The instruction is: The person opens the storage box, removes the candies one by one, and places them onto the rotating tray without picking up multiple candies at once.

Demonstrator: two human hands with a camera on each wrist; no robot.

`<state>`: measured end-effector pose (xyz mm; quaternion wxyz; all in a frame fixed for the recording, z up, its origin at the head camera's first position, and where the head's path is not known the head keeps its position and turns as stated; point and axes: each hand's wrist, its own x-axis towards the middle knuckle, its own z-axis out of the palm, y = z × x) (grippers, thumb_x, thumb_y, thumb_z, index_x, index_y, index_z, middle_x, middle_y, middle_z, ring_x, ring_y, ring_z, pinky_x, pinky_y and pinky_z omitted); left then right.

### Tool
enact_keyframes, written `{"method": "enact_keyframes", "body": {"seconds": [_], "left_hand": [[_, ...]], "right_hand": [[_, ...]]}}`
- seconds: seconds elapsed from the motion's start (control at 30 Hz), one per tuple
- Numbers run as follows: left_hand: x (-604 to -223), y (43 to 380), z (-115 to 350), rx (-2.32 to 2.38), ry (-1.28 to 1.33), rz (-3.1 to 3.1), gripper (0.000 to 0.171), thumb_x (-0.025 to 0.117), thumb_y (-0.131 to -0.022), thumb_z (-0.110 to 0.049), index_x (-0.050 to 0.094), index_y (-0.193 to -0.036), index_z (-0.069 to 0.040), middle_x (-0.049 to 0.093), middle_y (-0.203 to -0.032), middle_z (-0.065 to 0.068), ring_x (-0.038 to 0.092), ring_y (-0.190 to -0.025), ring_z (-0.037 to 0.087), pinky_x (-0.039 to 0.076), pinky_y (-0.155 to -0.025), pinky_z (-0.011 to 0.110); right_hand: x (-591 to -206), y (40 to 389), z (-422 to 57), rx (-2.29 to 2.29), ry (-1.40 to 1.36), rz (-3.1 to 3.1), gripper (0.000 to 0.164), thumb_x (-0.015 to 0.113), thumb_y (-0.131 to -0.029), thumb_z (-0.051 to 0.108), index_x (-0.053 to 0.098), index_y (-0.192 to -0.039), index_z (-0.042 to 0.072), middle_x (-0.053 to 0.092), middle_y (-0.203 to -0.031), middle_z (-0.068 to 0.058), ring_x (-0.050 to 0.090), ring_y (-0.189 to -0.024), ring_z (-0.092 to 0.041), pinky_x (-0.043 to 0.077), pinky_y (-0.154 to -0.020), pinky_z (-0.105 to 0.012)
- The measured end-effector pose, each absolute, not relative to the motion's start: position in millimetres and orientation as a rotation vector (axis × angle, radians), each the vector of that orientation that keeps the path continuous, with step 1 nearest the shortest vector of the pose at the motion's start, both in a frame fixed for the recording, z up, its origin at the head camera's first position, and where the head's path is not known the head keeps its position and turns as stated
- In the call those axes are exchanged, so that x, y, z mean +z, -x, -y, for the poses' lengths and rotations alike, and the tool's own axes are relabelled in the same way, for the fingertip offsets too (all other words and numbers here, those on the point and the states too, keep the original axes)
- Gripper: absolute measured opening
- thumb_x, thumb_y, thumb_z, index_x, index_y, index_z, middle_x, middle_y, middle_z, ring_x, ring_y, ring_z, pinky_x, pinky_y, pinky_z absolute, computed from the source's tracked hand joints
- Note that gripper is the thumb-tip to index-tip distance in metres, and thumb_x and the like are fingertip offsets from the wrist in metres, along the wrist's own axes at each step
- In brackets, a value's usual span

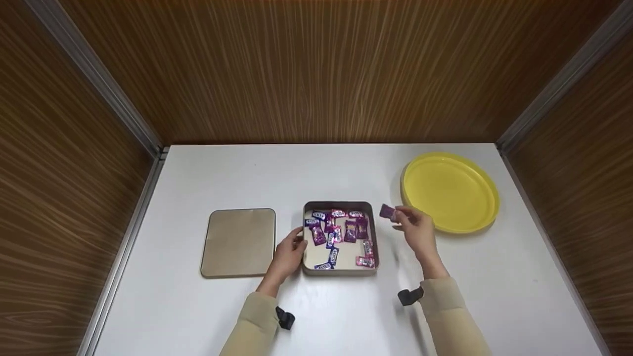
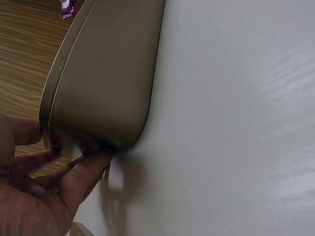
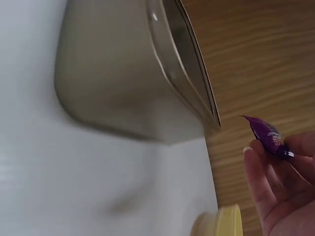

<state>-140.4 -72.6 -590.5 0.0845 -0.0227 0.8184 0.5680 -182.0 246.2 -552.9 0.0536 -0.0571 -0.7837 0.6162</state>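
An open square metal tin stands in the middle of the table, with several wrapped candies in purple, pink and blue lying loose on its pale floor. At its left wall, my left hand holds the tin, thumb at the rim and fingers against the outside, as the left wrist view also shows. My right hand pinches a purple wrapped candy between thumb and fingertips. That candy is in the air just right of the tin, near the left edge of a yellow plate.
To the left of the tin a flat, gold-beige square lid lies on the white table. Wood-grain panels enclose the back and both sides. A dark wrist camera sits by each sleeve.
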Motion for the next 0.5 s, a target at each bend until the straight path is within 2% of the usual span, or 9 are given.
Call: {"method": "enact_keyframes", "body": {"seconds": [0.27, 0.5], "left_hand": [[-590.5, 139.6, 72.3, 1.685, 0.054, -2.432, 0.046, 0.052, -0.100, -0.011, 0.043, -0.144, 0.001, 0.060, -0.125, 0.024, 0.059, -0.113, 0.034, 0.046, -0.096, 0.047], [-589.5, 141.5, 72.5, 1.670, 0.080, -2.397, 0.047, 0.051, -0.101, -0.012, 0.043, -0.146, -0.002, 0.059, -0.127, 0.021, 0.058, -0.114, 0.032, 0.047, -0.096, 0.045]], "right_hand": [[-550.9, 193.3, -288.1, 1.853, 0.522, 2.264, 0.032, 0.054, -0.100, 0.008, 0.059, -0.124, -0.011, 0.061, -0.119, -0.026, 0.068, -0.088, -0.014, 0.055, -0.083, -0.028], [-548.6, 207.4, -320.0, 1.703, 0.647, 2.351, 0.035, 0.051, -0.101, 0.013, 0.057, -0.128, -0.008, 0.061, -0.122, -0.025, 0.069, -0.095, -0.023, 0.055, -0.082, -0.028]]}}
